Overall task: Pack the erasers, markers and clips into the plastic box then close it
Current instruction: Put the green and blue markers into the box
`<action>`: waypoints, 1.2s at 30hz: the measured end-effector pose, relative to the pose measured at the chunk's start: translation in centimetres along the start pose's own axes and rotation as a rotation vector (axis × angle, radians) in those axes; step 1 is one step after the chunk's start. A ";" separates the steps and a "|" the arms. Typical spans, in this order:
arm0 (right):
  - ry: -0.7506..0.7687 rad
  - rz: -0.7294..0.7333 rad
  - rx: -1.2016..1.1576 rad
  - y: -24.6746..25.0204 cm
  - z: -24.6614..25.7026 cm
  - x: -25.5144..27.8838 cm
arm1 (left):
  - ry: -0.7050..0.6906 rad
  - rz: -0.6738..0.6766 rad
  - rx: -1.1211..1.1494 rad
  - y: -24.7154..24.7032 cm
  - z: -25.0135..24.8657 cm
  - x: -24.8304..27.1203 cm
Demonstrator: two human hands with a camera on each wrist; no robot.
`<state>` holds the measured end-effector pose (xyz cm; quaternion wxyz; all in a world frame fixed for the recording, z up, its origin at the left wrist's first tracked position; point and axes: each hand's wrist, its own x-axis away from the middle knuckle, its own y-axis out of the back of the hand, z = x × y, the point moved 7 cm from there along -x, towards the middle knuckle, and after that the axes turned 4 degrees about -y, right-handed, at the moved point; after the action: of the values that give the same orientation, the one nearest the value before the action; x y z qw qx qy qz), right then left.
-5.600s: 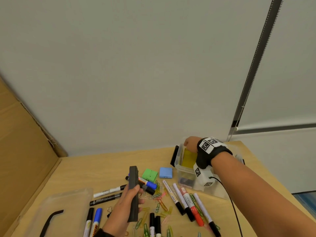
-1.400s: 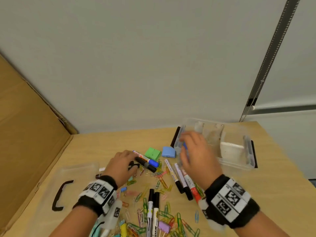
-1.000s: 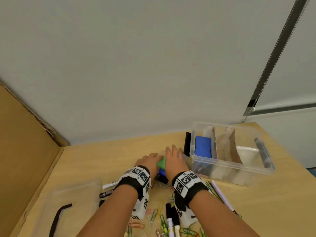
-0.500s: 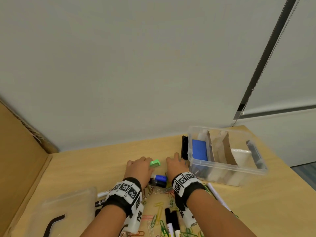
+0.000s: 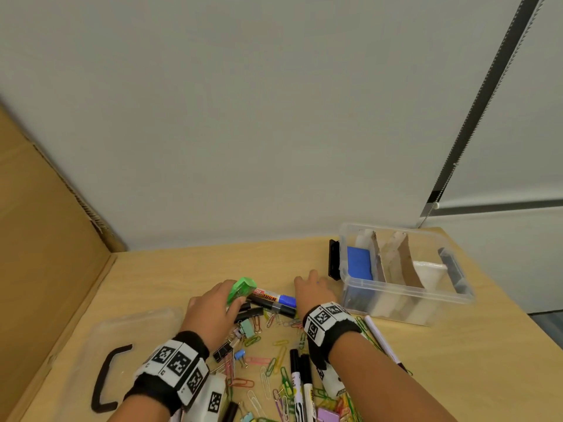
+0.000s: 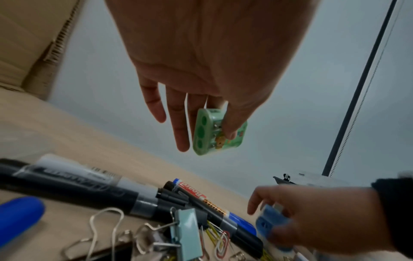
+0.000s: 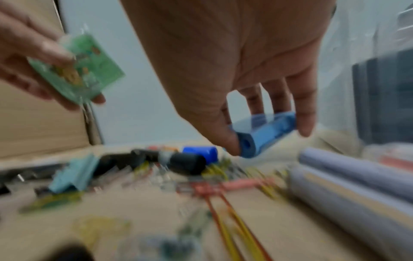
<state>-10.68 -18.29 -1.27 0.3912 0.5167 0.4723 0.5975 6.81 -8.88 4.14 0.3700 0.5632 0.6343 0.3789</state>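
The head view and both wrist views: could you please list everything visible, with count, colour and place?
Plastic box: one, clear, open, table's far right.
Big eraser: one, blue, in box's left compartment.
Dividers: brown card, inside box.
Lid: one, clear, black handle, near left.
Markers: several, black, blue, white, mid-table.
Clips: many, mixed colours, scattered.
Cardboard sheet: brown, left.
Green eraser: one, in left hand.
Blue eraser: one, in right hand.
Left hand: pinches green eraser.
Right hand: pinches blue eraser.
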 end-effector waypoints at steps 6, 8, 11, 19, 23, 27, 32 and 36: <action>0.262 0.023 -0.888 6.5 -0.5 4.7 | -0.003 -0.014 0.036 0.7 0.7 0.4; 0.292 0.174 -1.313 8.1 -1.8 5.7 | -0.004 -0.013 0.063 0.5 0.9 0.3; 0.251 0.251 -1.852 10.6 -5.1 6.1 | -0.012 -0.013 0.108 0.3 0.9 0.3; -0.062 -0.259 -0.909 14.4 -13.3 3.0 | -0.032 -0.006 0.192 -0.5 0.0 0.5; -0.040 -0.110 -0.388 14.3 -12.7 1.1 | -0.045 -0.007 0.208 -0.4 -0.1 0.5; -0.057 0.080 -0.102 13.8 -12.0 -0.7 | -0.048 -0.002 0.226 -0.4 -0.2 0.4; -0.063 0.318 0.008 11.1 -12.2 -4.2 | -0.067 -0.005 0.256 -0.3 -0.1 0.7; -0.066 0.309 0.153 2.5 -19.1 -19.6 | -0.094 0.014 0.298 -0.3 -0.4 1.0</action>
<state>-26.37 -40.67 -4.14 0.2694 0.6308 0.4182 0.5955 6.25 -7.90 3.97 0.3090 0.6334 0.6616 0.2561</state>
